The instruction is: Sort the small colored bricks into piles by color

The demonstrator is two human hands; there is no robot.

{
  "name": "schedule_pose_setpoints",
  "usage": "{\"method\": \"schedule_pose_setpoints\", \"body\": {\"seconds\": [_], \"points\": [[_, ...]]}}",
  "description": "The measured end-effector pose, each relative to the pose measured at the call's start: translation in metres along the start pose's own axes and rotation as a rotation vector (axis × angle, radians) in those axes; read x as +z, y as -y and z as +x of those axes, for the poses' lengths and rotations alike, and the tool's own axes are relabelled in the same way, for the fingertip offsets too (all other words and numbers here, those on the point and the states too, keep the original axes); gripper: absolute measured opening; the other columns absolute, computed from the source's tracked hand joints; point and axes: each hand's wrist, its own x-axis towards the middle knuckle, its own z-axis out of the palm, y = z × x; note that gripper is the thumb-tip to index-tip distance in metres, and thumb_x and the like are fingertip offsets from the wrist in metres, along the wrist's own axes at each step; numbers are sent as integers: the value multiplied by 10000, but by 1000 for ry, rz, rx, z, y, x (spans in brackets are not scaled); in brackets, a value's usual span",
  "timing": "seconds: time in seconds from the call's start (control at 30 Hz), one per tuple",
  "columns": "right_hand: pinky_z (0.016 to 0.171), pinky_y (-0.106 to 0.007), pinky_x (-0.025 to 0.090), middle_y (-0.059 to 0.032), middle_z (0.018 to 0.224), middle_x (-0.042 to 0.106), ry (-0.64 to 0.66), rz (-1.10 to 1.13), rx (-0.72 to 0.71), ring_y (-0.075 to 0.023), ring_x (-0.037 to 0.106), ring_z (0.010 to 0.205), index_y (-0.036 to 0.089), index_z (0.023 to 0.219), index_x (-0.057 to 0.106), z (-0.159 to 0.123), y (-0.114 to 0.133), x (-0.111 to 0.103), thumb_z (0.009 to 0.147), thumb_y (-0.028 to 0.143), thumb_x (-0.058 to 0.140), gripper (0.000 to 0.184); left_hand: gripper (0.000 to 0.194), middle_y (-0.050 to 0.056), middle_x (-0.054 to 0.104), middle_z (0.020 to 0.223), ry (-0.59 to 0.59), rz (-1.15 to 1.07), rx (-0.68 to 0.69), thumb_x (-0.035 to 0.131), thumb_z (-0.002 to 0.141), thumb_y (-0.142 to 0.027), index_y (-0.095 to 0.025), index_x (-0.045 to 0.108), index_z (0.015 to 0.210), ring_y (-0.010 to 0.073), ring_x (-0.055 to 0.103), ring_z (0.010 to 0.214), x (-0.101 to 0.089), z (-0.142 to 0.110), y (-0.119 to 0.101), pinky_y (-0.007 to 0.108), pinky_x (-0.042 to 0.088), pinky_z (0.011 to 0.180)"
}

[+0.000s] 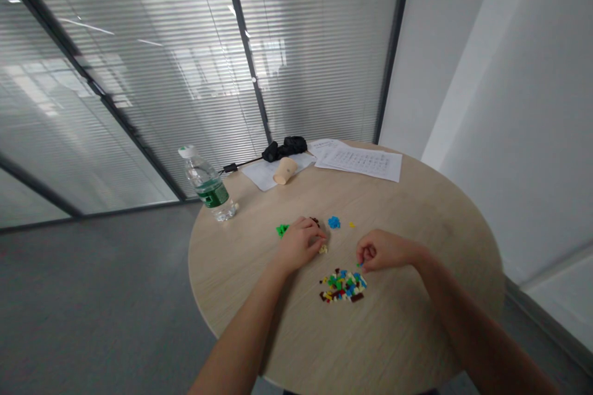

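My left hand [300, 243] rests low over the table, fingers stretched to the right and slightly apart. Just below its fingertips lies a small pile of cream bricks [323, 249]. Green bricks [282, 231] sit by its far left side, and dark brown bricks [315, 221] are partly hidden behind its fingers. My right hand [377, 250] is closed in a pinch, with a tiny green-blue toy brick [359, 265] at its fingertips. Close below it spreads a mixed pile of small coloured bricks [343, 287]. Farther off are a blue pile [334, 222] and a few yellow bricks [352, 224].
A water bottle [210, 188] stands at the table's left edge. Toward the back lie a paper cup [285, 170] on its side, printed sheets [365, 162] and a black bundle [290, 147] with a cable. Glass partitions and a white wall surround the round table [417, 321].
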Motion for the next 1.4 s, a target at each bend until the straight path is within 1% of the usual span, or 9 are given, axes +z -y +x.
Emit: {"method": "schedule_pose_setpoints", "body": {"seconds": [0.23, 0.4, 0.5, 0.67, 0.8, 1.1, 1.27, 1.33, 1.4], "points": [[535, -215, 375, -6, 636, 616, -299, 7, -83, -112, 519, 574, 153, 770, 674, 8, -1, -2, 727, 318, 640, 174, 127, 58, 621, 884, 22, 5, -3, 562, 789, -159, -179, 682, 825, 191, 536, 894, -1, 1, -1, 313, 436, 807], [587, -233, 400, -20, 698, 631, -561, -81, -141, -127, 539, 625, 163, 856, 670, 17, -4, -7, 785, 326, 617, 185, 185, 63, 598, 951, 72, -8, 57, 643, 788, -334, -196, 696, 899, 205, 517, 942, -3, 0, -3, 332, 423, 848], [627, -248, 413, -33, 753, 644, -643, -186, -129, -139, 553, 665, 170, 869, 666, 27, 1, -10, 811, 309, 609, 161, 266, 59, 593, 942, 108, -10, 105, 682, 756, -412, -207, 699, 924, 213, 510, 956, -3, 0, -3, 337, 417, 858], [741, -297, 422, -59, 824, 655, -605, -460, -185, -187, 567, 808, 167, 848, 671, 49, 18, -8, 833, 283, 619, 128, 271, 59, 610, 930, 95, -7, 135, 668, 772, -413, -200, 697, 937, 211, 515, 966, -1, 0, 2, 335, 409, 876], [852, -337, 424, -87, 912, 632, -659, -572, -220, -222, 540, 949, 156, 839, 673, 62, 20, -3, 811, 237, 653, 88, 230, 58, 636, 921, 71, -5, 112, 643, 793, -372, -191, 692, 926, 209, 531, 960, -1, 0, 4, 335, 411, 873], [866, -335, 427, -100, 941, 617, -676, -524, -197, -213, 533, 954, 143, 846, 685, 68, 7, 5, 808, 222, 643, 97, 260, 51, 613, 957, 123, 40, 43, 728, 684, -322, -205, 705, 915, 221, 524, 967, -8, -4, 8, 337, 414, 866], [837, -315, 430, -90, 930, 642, -698, -353, -202, -190, 559, 907, 150, 862, 683, 57, 14, 3, 822, 229, 604, 118, 229, 39, 624, 943, 128, 9, 48, 703, 708, -320, -210, 703, 909, 206, 528, 964, -10, -4, 8, 319, 411, 870], [753, -284, 439, -66, 866, 657, -618, -241, -184, -164, 573, 800, 151, 828, 681, 47, 19, 2, 806, 213, 598, 106, 187, 38, 638, 927, 131, -19, 22, 683, 721, -287, -202, 701, 887, 196, 542, 944, -13, -4, 7, 304, 417, 855], [639, -246, 424, -32, 748, 654, -394, -139, -163, -137, 561, 672, 154, 800, 693, 36, 23, 4, 763, 194, 618, 92, 139, 34, 652, 901, 132, -56, -15, 651, 735, -240, -191, 698, 856, 177, 560, 894, -16, -5, 6, 277, 426, 809]]}}
